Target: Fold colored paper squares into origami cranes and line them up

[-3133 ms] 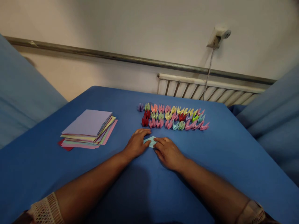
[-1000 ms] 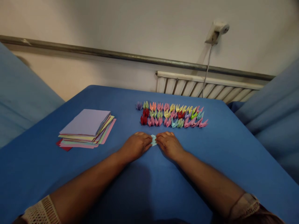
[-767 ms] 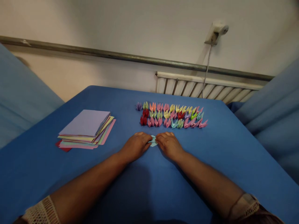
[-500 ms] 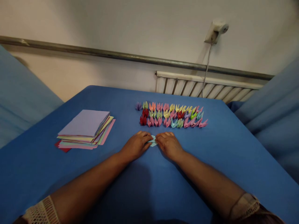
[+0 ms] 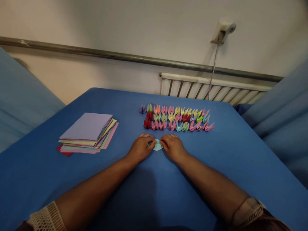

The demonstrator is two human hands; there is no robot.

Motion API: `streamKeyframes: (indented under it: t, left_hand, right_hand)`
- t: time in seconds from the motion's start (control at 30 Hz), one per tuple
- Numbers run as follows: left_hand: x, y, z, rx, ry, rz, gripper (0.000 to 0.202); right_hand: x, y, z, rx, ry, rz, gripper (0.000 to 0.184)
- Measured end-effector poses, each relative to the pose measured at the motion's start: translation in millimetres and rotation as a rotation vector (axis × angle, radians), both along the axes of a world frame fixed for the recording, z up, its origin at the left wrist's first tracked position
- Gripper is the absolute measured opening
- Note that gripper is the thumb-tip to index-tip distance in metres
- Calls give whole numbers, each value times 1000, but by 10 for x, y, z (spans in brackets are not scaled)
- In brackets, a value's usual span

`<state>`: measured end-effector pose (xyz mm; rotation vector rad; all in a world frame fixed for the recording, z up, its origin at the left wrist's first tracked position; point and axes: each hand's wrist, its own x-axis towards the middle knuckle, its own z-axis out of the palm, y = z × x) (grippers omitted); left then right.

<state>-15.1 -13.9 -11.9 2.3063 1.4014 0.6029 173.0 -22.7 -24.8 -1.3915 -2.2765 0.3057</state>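
Observation:
A small light-blue folded paper [image 5: 157, 146] lies on the blue table [image 5: 216, 160], pinched between both hands. My left hand [image 5: 141, 147] grips its left side with curled fingers. From the other side my right hand [image 5: 172, 146] grips the paper the same way. Just beyond the hands stand rows of several small folded paper pieces [image 5: 176, 117] in red, pink, yellow, green and purple.
A stack of coloured paper sheets [image 5: 89, 132], lilac on top, lies at the left of the table. Behind the table runs a metal rail [image 5: 120, 57] on the wall and a white radiator [image 5: 211, 88]. Blue fabric hangs at both sides.
Since three seconds ago the light-blue paper has become narrower and more folded. Both hands have drawn slightly closer together and stayed on it; in the last second they barely moved.

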Motion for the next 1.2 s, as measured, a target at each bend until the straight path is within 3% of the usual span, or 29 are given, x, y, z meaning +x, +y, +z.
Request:
streamKeyframes:
  t: [0.23, 0.37, 0.73, 1.0, 1.2]
  left_hand:
    - [45, -17, 21, -1, 113, 164, 11]
    - [21, -19, 13, 8, 113, 137, 11]
    - [-41, 28, 1, 4, 101, 83, 14]
    - [-71, 32, 16, -5, 81, -11, 10]
    - [-93, 23, -42, 31, 86, -53, 24]
  right_hand:
    - [-6, -2, 40, 2, -64, 10, 17]
    - [13, -20, 76, 16, -121, 4, 19]
    - [42, 16, -5, -61, -20, -77, 21]
    - [28, -36, 13, -120, 40, -55, 10]
    - [12, -97, 25, -113, 51, -30, 8]
